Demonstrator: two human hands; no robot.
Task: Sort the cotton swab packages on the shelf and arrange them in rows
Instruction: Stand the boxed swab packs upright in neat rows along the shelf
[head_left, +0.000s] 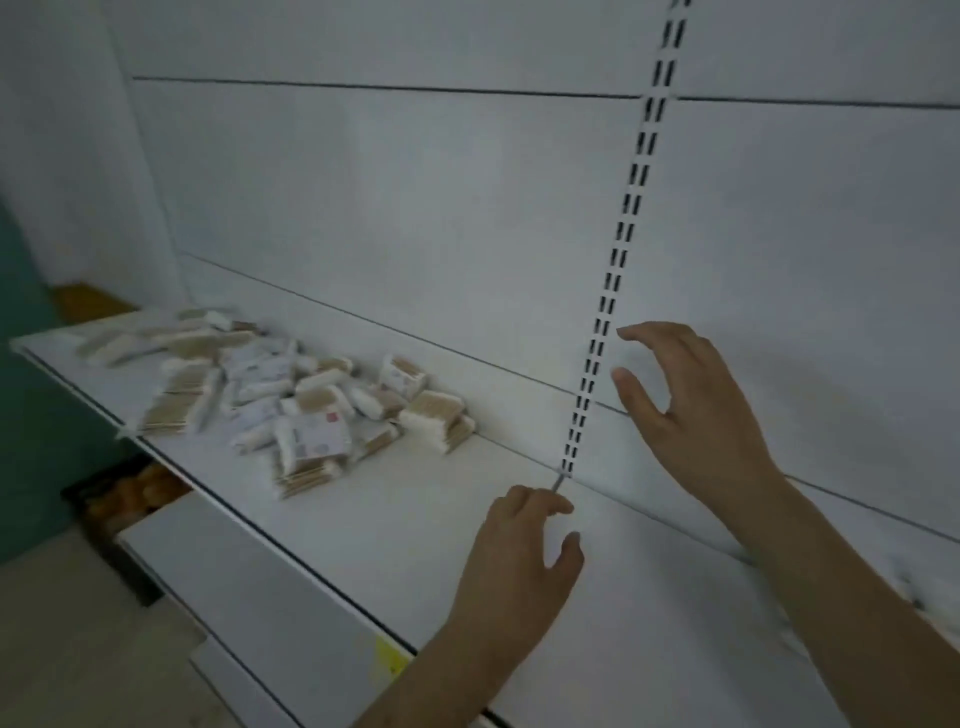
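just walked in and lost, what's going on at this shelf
A person stands at a white shelf with both hands raised and empty. The left hand hovers over the bare part of the shelf, the right hand is up near the slotted rail on the back wall. The cotton swab packages lie in a loose, jumbled pile further left, not yet in rows.

Looks like a shop. White metal shelf (322, 525) with a plain panelled back wall (415, 208); slotted upright (618, 260) for shelf brackets running from 12 toward 5 o'clock. Small retail packs (291, 400) heaped at 9 o'clock. Yellow tag (388, 659) on the shelf edge at 6 o'clock. More shelves (208, 561) below at 7 o'clock.
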